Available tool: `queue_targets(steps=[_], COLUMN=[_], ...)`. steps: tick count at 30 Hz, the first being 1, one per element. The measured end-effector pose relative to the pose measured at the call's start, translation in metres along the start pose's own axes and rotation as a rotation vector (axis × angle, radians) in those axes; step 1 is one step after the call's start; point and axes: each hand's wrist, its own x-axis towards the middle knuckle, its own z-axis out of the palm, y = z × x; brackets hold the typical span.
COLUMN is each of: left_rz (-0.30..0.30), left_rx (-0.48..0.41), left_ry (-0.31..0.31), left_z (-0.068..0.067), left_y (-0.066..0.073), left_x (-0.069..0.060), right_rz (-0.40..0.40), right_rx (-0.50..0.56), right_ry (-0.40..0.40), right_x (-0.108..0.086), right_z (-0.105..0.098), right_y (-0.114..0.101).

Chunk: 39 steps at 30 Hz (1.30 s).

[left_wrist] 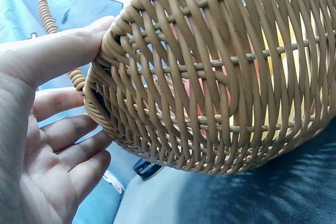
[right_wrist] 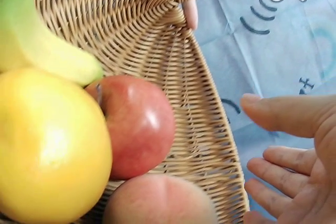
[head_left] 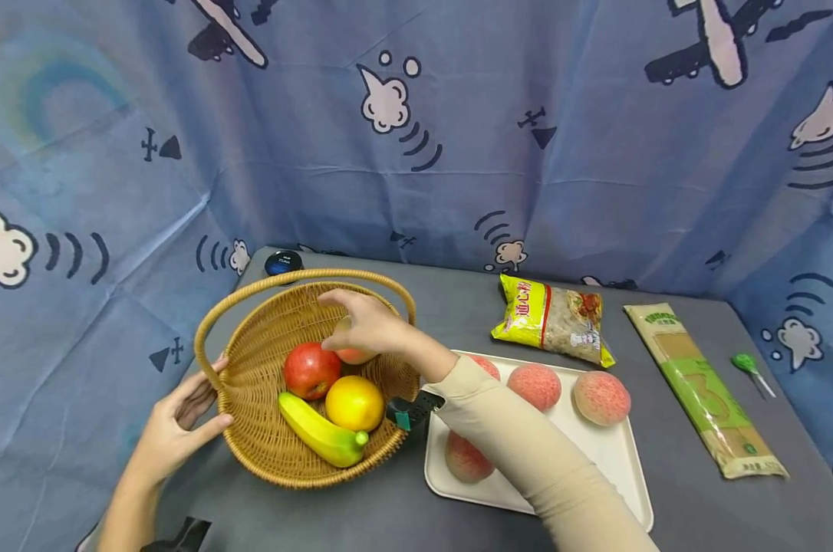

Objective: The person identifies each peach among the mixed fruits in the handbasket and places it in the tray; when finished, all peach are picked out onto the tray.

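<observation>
My left hand (head_left: 171,429) holds the left rim of a wicker basket (head_left: 254,429) where the handle joins, thumb on one side and fingers on the other. In the left wrist view the thumb (left_wrist: 79,40) presses the woven edge. Above the basket is my right hand (head_left: 378,326), fingers extended and holding nothing. In the basket lie a red apple (head_left: 312,370), a yellow round fruit (head_left: 354,403), a banana (head_left: 323,433) and a peach (right_wrist: 160,203). The right hand partly hides the peach in the head view.
Right of the basket, a white tray (head_left: 589,445) bears several pinkish peaches (head_left: 601,398), partly behind my right sleeve. Beyond it lie a yellow bag (head_left: 554,318), a long green packet (head_left: 706,391) and a green-topped stick (head_left: 753,372). A dark round object (head_left: 283,263) sits behind the basket.
</observation>
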Motion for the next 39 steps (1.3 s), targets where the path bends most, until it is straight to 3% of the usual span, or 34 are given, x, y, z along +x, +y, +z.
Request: queue_targets(steps=[5, 19, 39], left_rz=[0.021, -0.058, 0.015], left_rx=[0.000, 0.052, 0.032], left_ry=[-0.008, 0.003, -0.003], left_z=[0.000, 0.000, 0.001], left_y=[-0.002, 0.000, -0.001], left_x=[0.001, 0.003, 0.003], right_rz=[0.039, 0.147, 0.059], right_rx=[-0.021, -0.134, -0.319], right_ry=[-0.015, -0.076, -0.082], right_x=[0.005, 0.007, 0.014], right_z=[0.003, 0.007, 0.013], right_y=[0.012, 0.022, 0.030])
